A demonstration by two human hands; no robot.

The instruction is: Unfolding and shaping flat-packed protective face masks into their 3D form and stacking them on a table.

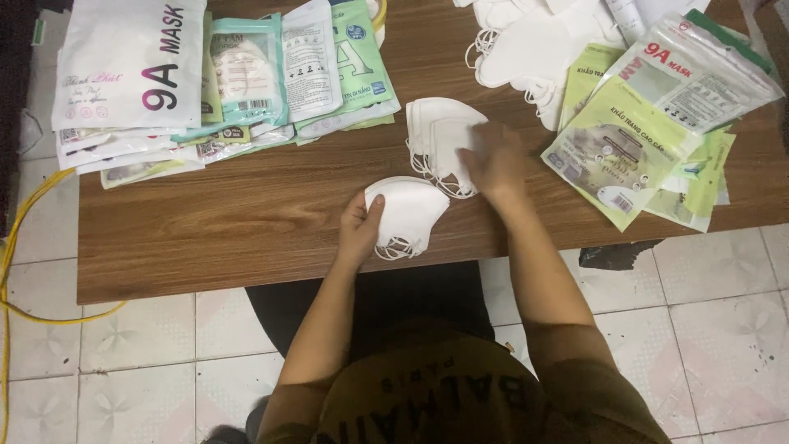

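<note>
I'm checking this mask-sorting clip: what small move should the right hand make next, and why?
Probably lift the top mask off the small stack and bring it to the masks held in the left hand. The right hand already rests on that stack, while the left steadies a few folded masks at the table edge.

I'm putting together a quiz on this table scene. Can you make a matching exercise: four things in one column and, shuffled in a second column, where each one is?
Things:
1. left hand
2. right hand
3. white packets
4. yellow cable

Places:
A. on the tiled floor beside the wooden table's left end
B. resting on the stack of white masks at the table's middle
C. piled at the table's far left corner
D. holding a small bundle of white masks near the table's front edge

Pairs: 1-D, 2-B, 3-C, 4-A
</note>
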